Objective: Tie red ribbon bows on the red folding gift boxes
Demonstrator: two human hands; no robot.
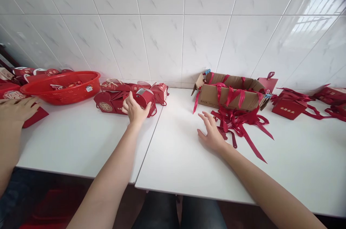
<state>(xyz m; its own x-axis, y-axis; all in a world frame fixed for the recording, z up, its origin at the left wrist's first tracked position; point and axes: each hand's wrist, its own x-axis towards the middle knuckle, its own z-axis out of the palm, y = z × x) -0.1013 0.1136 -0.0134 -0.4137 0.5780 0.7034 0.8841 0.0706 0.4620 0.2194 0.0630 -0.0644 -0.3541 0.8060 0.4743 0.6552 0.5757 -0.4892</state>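
Observation:
My left hand [136, 111] reaches to a row of small red gift boxes by the wall. Its fingers and thumb are around the nearest red gift box [146, 96], which has a curved top and a cord at its side. Another red box [105, 104] with a pale round emblem stands just left of it. My right hand [211, 132] is over the white table with fingers apart and nothing in them. Right beside it lies a loose pile of dark red ribbons [243, 119], and a dark red strap [234, 139] shows near the wrist.
Behind the pile, a cardboard box [216, 95] has ribbons draped over its edge. Ribbon-tied red boxes [289, 104] stand at the right. A red plastic basket [93, 79] with wrapped pieces sits at the left, near another person's hand [17, 110]. A seam divides two white tables [173, 157].

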